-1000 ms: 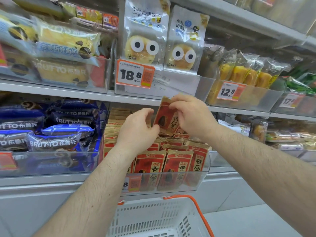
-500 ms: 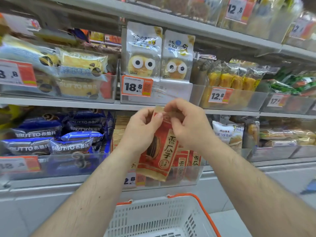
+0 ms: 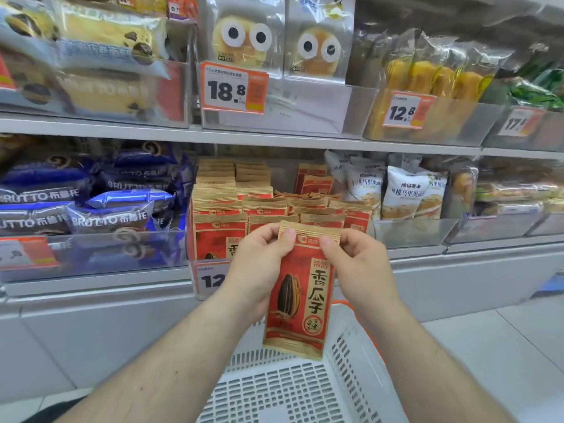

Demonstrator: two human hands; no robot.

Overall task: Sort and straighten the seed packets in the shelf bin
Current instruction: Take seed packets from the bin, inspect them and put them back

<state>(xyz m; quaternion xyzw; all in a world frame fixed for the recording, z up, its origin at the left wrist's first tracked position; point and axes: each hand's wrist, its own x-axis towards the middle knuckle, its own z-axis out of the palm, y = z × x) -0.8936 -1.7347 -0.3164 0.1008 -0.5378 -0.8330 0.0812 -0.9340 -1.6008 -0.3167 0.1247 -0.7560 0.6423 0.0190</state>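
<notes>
A red and gold sunflower seed packet [image 3: 300, 296] hangs upright in front of the shelf, above the basket. My left hand [image 3: 259, 270] pinches its top left corner and my right hand [image 3: 357, 265] pinches its top right corner. Behind my hands stands the clear shelf bin [image 3: 195, 264] on the lower shelf, filled with several rows of the same seed packets [image 3: 222, 206]. The packets at the left stand in neat rows; those at the back right [image 3: 314, 181] lean unevenly.
A white plastic basket [image 3: 305, 389] with an orange handle sits below my hands. Blue roll-cake packs [image 3: 91, 203] fill the bin to the left, white pastry bags [image 3: 403, 190] the one to the right. The upper shelf holds bread bins with price tags [image 3: 233, 87].
The seed packet came out of the bin and down in front of it; both hands now hold it upright by its top corners. The view has moved closer to the shelf.
</notes>
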